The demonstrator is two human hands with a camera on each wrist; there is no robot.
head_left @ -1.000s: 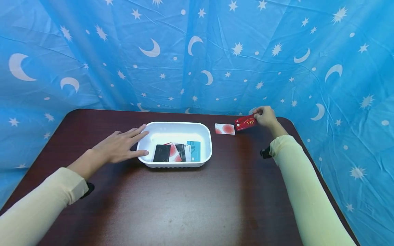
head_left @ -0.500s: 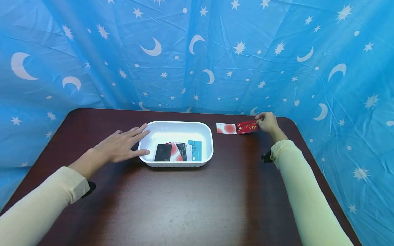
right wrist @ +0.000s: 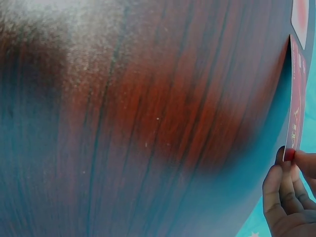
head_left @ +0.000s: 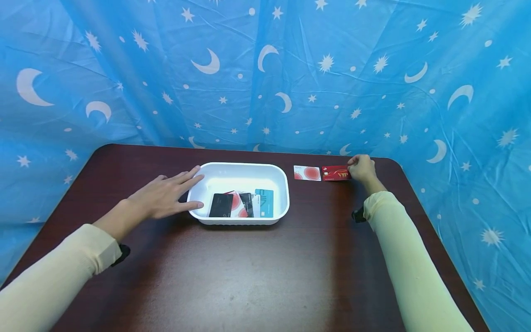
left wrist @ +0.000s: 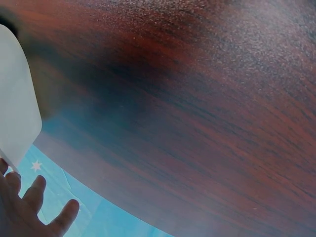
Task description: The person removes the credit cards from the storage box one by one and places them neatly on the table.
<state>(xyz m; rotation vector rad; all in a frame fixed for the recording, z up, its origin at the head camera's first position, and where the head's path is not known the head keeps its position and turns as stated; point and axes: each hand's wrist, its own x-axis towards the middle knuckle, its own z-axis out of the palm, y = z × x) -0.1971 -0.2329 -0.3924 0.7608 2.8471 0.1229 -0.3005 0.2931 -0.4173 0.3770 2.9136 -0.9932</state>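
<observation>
My right hand pinches the right end of a red VIP card near the table's back edge. In the right wrist view the thumb and fingers grip the red card at its near end, and that end is tilted up off the table. Just left of it lies a white card with red circles. My left hand rests with spread, straight fingers on the left rim of a white plastic basin. Inside the basin several cards overlap: a black card, a white-and-red card and a teal card among them.
The dark brown wooden table has rounded back corners. A blue curtain with white moons and stars hangs right behind the table and along both sides.
My right hand has lowered the red card toward the table and straightened it in line beside the white card with red circles. The left hand stays on the basin rim.
</observation>
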